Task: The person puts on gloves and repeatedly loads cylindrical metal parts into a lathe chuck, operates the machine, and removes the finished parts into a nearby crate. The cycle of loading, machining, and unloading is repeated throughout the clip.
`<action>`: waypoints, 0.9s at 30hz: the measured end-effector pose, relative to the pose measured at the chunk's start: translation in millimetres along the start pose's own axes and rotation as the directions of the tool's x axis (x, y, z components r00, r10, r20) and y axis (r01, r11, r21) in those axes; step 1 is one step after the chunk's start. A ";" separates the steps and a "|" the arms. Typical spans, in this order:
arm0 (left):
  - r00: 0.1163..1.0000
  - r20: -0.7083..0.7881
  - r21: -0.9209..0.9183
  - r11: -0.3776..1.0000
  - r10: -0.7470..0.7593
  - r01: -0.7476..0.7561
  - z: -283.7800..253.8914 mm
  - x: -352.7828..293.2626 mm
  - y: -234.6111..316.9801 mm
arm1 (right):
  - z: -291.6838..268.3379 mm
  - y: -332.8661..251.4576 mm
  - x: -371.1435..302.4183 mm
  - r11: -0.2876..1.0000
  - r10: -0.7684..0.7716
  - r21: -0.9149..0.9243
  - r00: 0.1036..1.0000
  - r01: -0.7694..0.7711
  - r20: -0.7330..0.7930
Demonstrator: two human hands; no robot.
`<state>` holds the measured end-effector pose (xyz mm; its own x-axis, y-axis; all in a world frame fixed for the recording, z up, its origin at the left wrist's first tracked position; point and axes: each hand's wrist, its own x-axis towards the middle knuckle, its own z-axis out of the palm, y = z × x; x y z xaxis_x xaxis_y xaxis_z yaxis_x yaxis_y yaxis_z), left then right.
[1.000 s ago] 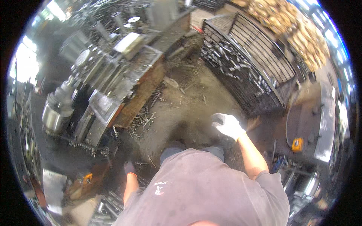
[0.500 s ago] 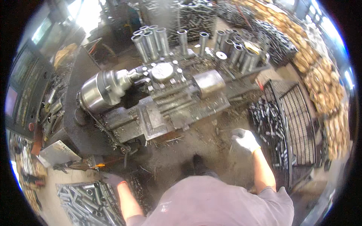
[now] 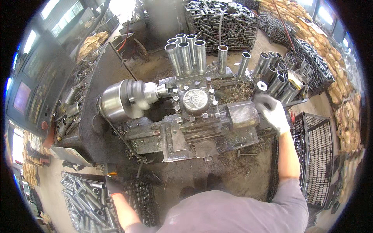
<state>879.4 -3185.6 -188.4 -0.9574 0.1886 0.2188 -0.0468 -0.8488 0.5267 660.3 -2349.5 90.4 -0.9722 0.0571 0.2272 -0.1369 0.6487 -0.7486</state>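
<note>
My right hand [image 3: 276,116], in a white glove, reaches to the right end of a lathe, beside a shiny metal block [image 3: 244,116]. Its blurred fingers lie just below a pale disc with a dark centre [image 3: 262,86]; whether they grip anything is unclear. My left hand [image 3: 112,185], in a dark glove with a red cuff, is low at the left, by a small orange part [image 3: 112,172] under the machine. Its fingers cannot be made out. The chuck [image 3: 116,99] looks blurred around its jaws. A round-topped tool post [image 3: 195,101] stands right of it.
Upright metal tubes [image 3: 200,56] stand behind the tool post, with more tubes [image 3: 276,83] at the right. Mesh bins [image 3: 320,155] flank me on the right. A crate of loose tubes [image 3: 87,200] is at lower left. A control panel [image 3: 29,93] stands far left.
My right hand has moved up and forward, from beside the right bin to the lathe's right end. My left hand stays low at the left. The view has shifted.
</note>
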 end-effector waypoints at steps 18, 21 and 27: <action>0.511 -0.762 0.620 0.676 0.399 0.398 136.6 82.5 -206.0 | 268.0 -84.8 283.8 0.964 0.227 -0.158 0.350 -0.214 0.909; 0.413 -0.796 0.595 0.696 0.442 0.402 137.7 68.1 -195.9 | 264.4 -106.7 295.4 0.985 0.032 0.055 0.491 -0.161 0.871; 0.623 -0.464 0.867 0.177 0.630 0.466 175.6 138.6 -162.9 | 283.7 -161.0 295.9 0.887 0.119 -0.263 0.362 0.380 0.924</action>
<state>804.4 -2934.5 -99.6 -0.7584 -0.6460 0.0872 -0.2073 0.3659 0.9073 340.7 -2652.4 101.5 -0.5442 -0.6038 -0.5825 -0.4407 0.7965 -0.4139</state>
